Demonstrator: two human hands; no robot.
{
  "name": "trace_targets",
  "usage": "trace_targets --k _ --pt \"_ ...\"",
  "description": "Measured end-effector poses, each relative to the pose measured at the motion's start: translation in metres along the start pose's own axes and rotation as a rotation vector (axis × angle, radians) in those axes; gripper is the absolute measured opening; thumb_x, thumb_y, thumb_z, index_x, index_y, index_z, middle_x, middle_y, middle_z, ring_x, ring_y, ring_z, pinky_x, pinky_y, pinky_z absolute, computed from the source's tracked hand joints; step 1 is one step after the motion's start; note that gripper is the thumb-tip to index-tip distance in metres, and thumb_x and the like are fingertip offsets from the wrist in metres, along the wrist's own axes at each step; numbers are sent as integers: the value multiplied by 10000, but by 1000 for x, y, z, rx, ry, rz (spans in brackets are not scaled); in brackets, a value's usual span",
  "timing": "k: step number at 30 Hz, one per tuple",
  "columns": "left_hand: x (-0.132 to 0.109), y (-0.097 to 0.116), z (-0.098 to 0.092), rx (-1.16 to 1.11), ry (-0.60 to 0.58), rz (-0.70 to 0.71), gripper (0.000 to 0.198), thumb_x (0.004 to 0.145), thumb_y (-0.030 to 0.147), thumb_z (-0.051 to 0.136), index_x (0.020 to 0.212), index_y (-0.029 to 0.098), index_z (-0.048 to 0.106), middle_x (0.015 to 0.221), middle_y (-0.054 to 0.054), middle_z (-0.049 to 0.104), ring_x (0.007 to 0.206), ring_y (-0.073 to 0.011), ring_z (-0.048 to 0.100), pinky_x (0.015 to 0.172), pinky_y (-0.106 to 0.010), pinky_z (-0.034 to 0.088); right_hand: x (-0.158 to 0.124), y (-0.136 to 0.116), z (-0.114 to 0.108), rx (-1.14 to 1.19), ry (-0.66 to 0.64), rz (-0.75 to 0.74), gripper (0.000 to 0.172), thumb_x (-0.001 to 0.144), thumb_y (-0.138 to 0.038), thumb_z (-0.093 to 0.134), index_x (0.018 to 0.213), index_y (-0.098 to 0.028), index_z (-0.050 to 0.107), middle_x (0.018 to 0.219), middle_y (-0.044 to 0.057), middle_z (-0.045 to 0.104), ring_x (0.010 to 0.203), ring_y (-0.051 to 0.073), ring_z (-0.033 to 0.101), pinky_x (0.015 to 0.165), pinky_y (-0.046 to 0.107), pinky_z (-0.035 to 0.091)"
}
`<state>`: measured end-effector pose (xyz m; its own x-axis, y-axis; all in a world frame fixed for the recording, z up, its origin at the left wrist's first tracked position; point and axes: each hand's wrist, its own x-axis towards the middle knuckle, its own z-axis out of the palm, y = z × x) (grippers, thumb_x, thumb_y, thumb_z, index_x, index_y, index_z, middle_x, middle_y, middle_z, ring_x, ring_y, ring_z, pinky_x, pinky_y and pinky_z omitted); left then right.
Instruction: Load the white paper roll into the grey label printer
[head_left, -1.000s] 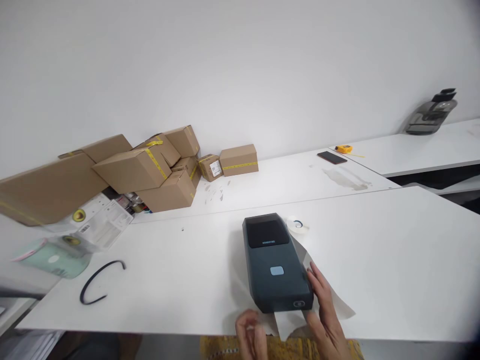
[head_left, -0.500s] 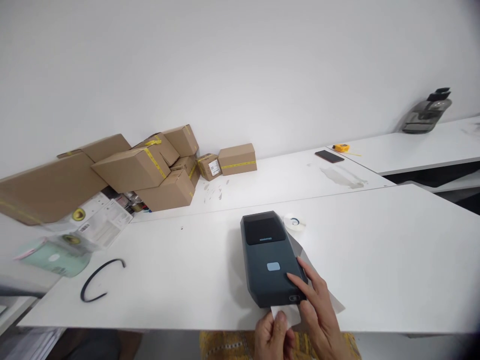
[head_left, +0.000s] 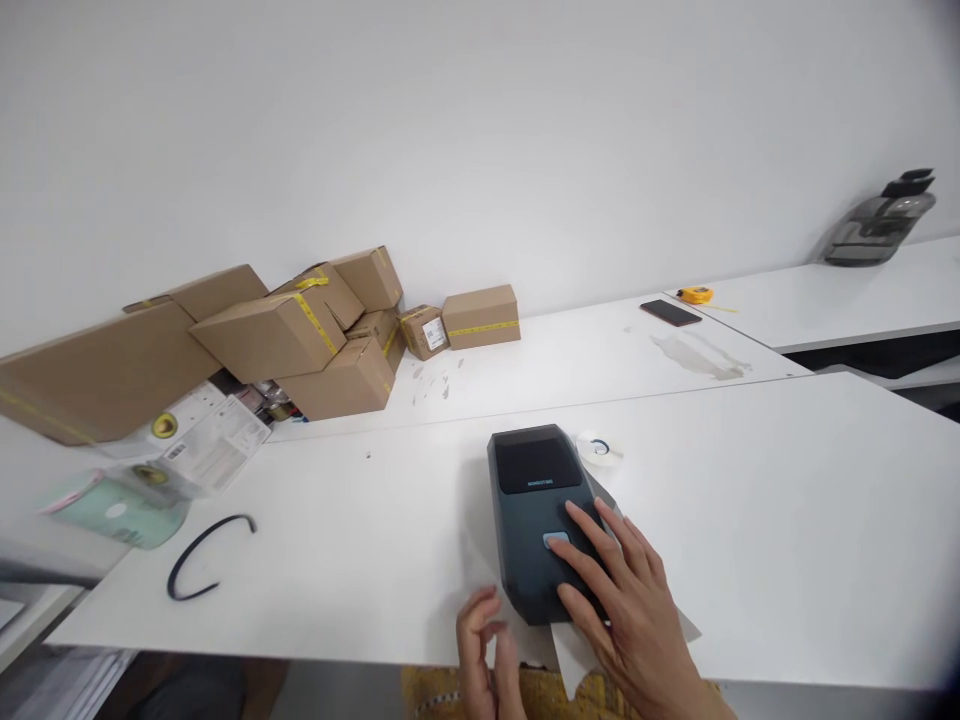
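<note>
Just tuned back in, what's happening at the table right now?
A person's right hand lies spread on top of the dark label printer near the front edge of the white table, one finger at its pale blue button. The left hand hovers empty by the printer's front left corner. A white paper strip sticks out of the front.

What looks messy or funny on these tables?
The cardboard boxes at the back left lie in a tumbled heap, several tilted against each other. A grey smear stains the far table beside the phone. A sheet of paper pokes out crooked from under the dark printer.
</note>
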<state>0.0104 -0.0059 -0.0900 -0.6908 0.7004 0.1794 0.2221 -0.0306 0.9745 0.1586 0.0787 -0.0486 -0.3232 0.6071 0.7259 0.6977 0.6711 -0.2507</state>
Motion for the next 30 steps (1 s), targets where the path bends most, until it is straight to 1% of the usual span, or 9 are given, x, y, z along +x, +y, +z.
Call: trace_targets --k 3,6,9,11,13,18,22,27,30 --pt "3 2 13 -27 -31 106 462 959 510 504 1318 227 572 1506 -127 511 1343 -262 536 1068 -336 485 -3 0 -3 57 -31 32 355 948 -325 584 1302 -318 613 1525 39 511 1435 339 397 1069 551 406" --pt "-3 4 25 -89 -113 56 578 966 500 488 1485 254 423 1606 -109 395 1454 -275 421 1105 -343 467 -13 0 -8 233 -79 155 455 977 -358 532 1432 -346 513 1622 35 366 1474 328 360 1050 514 479" --pt "-9 6 29 -126 -153 -96 651 958 515 498 1532 231 378 1615 -108 387 1486 -283 374 1135 -338 438 -24 1 -11 446 -67 409 554 1016 -397 450 1555 -348 334 1671 43 258 1501 309 328 1065 474 500" --pt "-11 9 28 -133 -149 -169 643 955 519 506 1513 212 420 1621 -97 383 1508 -278 332 1185 -332 373 -26 2 -13 556 -67 549 590 1035 -408 407 1595 -353 228 1676 36 250 1518 292 293 1135 481 440" --pt "-7 16 26 -147 -142 -187 618 959 528 496 1491 216 458 1630 -77 373 1527 -271 287 1213 -331 330 -19 5 -16 622 -75 592 591 1046 -410 385 1602 -361 192 1674 24 259 1528 274 270 1197 491 358" --pt "20 42 25 -206 -156 -110 598 970 559 468 1453 206 495 1566 -110 462 1482 -275 372 1175 -353 384 27 21 -26 577 -51 322 514 1048 -388 389 1556 -384 313 1655 3 285 1531 253 242 1242 484 259" --pt "37 47 27 -213 -187 -32 538 980 537 464 1381 191 553 1478 -138 552 1407 -283 478 1114 -366 447 70 36 -24 584 1 138 499 1061 -390 348 1558 -350 313 1590 42 400 1462 231 372 1204 442 320" --pt "34 35 29 -43 -394 193 510 967 406 535 1426 187 497 1397 -159 616 1297 -270 588 1057 -384 500 137 50 -12 575 139 118 445 1061 -466 319 1352 -253 579 1337 88 637 1243 234 582 1062 392 444" --pt "34 30 29 94 -433 398 436 908 284 591 1335 202 563 1238 -141 706 1163 -265 669 981 -410 551 182 59 -4 594 130 213 518 1046 -548 285 1214 -240 667 1210 77 700 1136 242 631 984 381 472"
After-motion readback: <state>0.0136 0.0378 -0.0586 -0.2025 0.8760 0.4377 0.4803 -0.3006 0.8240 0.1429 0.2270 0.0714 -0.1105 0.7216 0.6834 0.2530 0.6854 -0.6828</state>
